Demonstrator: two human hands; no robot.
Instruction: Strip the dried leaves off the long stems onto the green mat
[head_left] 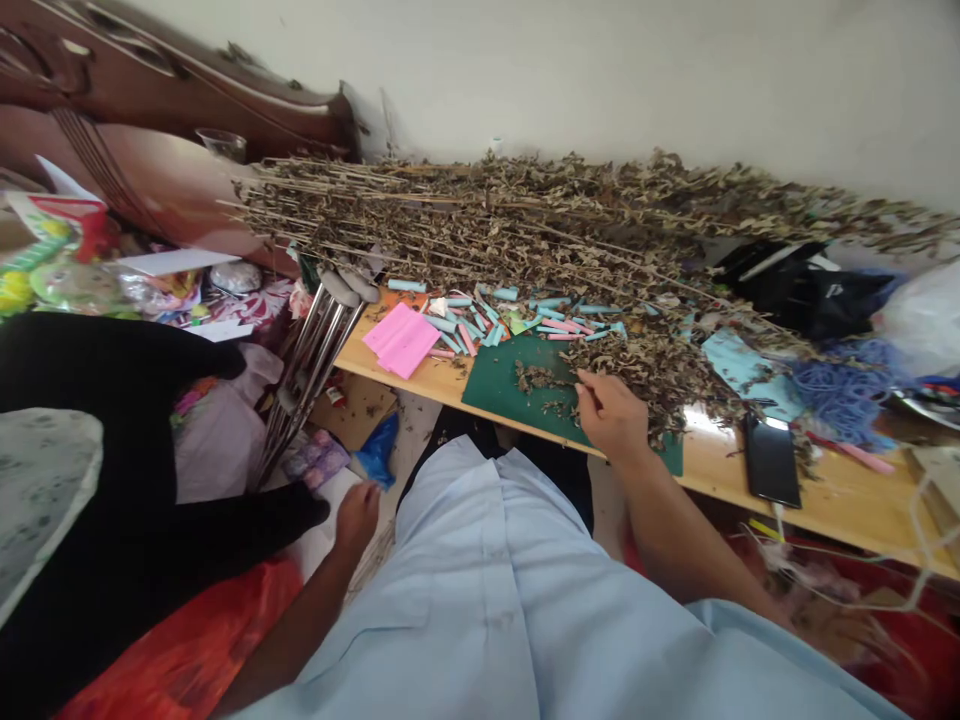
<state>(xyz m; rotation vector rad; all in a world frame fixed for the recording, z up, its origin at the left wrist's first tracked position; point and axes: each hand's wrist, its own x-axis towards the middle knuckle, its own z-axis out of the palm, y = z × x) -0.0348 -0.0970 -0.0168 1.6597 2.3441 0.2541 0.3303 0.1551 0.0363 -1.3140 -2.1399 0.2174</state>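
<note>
My right hand [613, 412] is over the green mat [499, 375], its thumb and fingers pinched together at a small clump of dried leaves [544, 378]. A bigger heap of crumbled dried leaves [637, 360] lies beside and beyond that hand, partly covering the mat. Low on the left, away from the table, my left hand [358, 515] is loosely closed, with nothing visible in it. Pink paper sheets [401, 340] lie left of the mat. Rolled blue and pink paper tubes [469, 325] are scattered behind it.
Long dried leafy stalks [480, 210] are piled along the wall. On the right of the wooden table [705, 475] are a phone [771, 460] with a cable, blue yarn [844, 390] and a black bag [840, 295]. Metal crutches [311, 350] lean at the table's left end.
</note>
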